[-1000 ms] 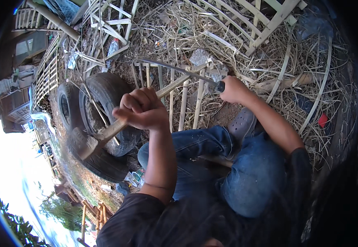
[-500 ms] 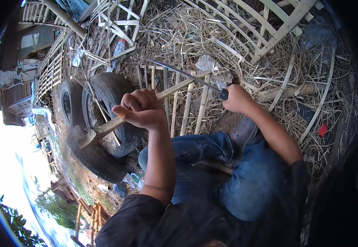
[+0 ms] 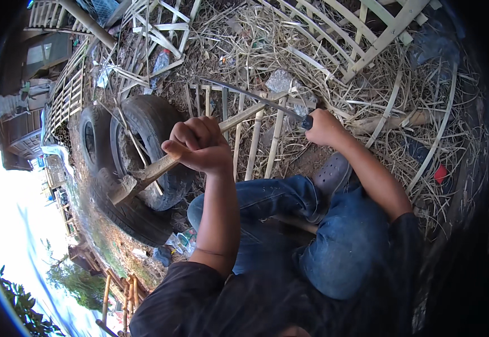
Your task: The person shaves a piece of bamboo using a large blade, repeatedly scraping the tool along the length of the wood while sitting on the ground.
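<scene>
My left hand (image 3: 200, 147) is closed around a long split bamboo piece (image 3: 150, 170). The piece slants from a thick, knobby end at the lower left up to a thin end near a grey stone. In my right hand (image 3: 322, 129) is the dark handle of a long-bladed machete (image 3: 241, 92). Its narrow blade points up and to the left, crossing the bamboo near its thin end. Whether the edge touches the bamboo there I cannot tell.
Stacked old tyres (image 3: 168, 188) lie left of my knees. Beneath the blade, bamboo slats (image 3: 256, 143) lie side by side on the ground. A grey stone (image 3: 280, 82), scattered shavings (image 3: 402, 149) and a bamboo lattice (image 3: 368, 56) spread ahead and to the right.
My right hand and the machete have shifted slightly upward in the picture. My left hand and the bamboo have moved a little to the right; both grips are the same.
</scene>
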A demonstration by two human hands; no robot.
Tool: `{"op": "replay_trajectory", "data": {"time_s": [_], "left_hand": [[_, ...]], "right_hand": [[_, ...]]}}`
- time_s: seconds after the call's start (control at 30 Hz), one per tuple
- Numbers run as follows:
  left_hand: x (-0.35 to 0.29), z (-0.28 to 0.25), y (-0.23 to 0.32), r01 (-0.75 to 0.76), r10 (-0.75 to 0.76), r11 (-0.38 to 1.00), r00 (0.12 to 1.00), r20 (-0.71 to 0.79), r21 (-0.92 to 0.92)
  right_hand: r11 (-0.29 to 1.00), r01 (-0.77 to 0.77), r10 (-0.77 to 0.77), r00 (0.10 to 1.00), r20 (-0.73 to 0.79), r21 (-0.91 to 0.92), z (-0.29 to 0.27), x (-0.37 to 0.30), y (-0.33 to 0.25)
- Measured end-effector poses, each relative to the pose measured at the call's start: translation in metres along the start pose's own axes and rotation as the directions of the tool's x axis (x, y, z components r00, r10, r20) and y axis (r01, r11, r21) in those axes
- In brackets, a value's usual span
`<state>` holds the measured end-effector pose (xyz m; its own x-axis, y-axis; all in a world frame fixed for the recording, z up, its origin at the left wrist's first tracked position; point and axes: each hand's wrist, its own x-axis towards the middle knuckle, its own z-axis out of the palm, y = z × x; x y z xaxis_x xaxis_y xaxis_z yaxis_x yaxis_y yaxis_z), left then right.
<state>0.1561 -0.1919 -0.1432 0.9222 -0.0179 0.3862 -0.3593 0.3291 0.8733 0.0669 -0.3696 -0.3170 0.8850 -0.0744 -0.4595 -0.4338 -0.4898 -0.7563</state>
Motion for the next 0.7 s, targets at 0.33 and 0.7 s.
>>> {"op": "replay_trajectory", "data": {"time_s": [0.33,0.7], "left_hand": [[0.049,0.005,0.016,0.038,-0.075,0.993,0.929,0.362,0.108],[-0.043,-0.139,0.08,-0.151,-0.288,0.538,0.892,0.349,0.83]], "right_hand": [[0.994,-0.043,0.04,0.998,0.038,0.1,-0.024,-0.008,-0.025],[0.998,-0.013,0.014,1.0,-0.016,0.063,-0.019,0.006,-0.018]]}}
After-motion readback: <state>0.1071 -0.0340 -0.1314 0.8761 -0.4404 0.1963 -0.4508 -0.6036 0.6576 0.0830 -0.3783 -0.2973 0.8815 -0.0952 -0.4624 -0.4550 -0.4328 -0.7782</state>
